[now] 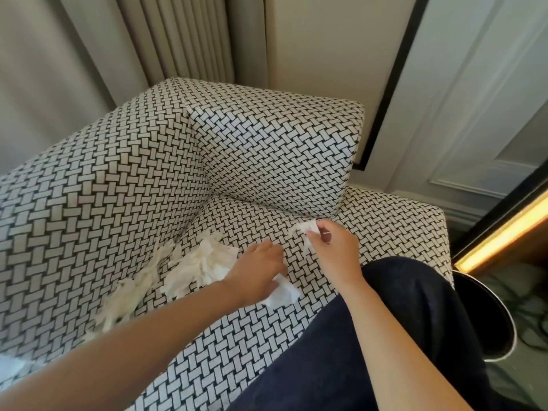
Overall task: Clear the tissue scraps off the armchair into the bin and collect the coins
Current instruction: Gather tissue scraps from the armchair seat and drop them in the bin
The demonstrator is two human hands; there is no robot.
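The right hand [332, 250] has its fingertips pinched on a small tissue scrap [308, 229] at the foot of the armchair [118, 188] back. The left hand [258, 271] covers another scrap [283, 292] mid-seat, but its grip can't be made out. Looks like the scrap-gathering step; next is carrying them to the bin [510, 330] right of the armchair without dropping bits. Count: two scraps in hand, one shredded heap [204, 262] in the armchair's inner corner, one bin, no coins showing.

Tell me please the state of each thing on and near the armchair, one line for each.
left hand: above a white scrap, grip unclear
right hand: pinches a tissue piece
tissue pile: loose on the seat
bin: open, beside the armchair
coins: none visible
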